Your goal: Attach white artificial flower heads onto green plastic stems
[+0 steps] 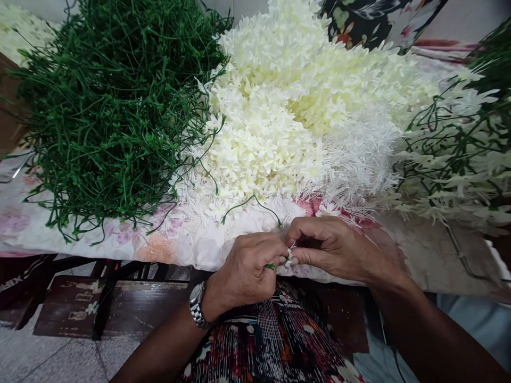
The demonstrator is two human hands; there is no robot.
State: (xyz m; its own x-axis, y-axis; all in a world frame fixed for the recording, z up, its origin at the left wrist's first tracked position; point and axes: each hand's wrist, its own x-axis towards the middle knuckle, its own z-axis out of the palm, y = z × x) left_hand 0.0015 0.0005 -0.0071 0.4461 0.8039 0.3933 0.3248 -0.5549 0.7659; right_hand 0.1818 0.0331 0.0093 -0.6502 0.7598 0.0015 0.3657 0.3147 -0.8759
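Observation:
My left hand point(255, 266) is closed around a green plastic stem point(270, 266), whose tip pokes out below the fingers. My right hand point(331, 247) pinches a small white flower piece point(289, 256) against the stem's end, fingertips of both hands nearly touching. Most of the stem is hidden inside the left fist. Just beyond the hands, a loose green stem point(255, 198) lies on the flowered cloth point(215, 242). Behind it rises a heap of cream-white artificial flower petals point(263, 143), with a bunch of thin white stamens point(359, 149) to its right.
A large pile of green plastic stems point(120, 117) covers the table's left side. At the right lie white flowers on green stems point(451, 159). Below the table edge is a dark wooden bench plank point(147, 308). A dark flowered fabric point(371, 21) stands at the back.

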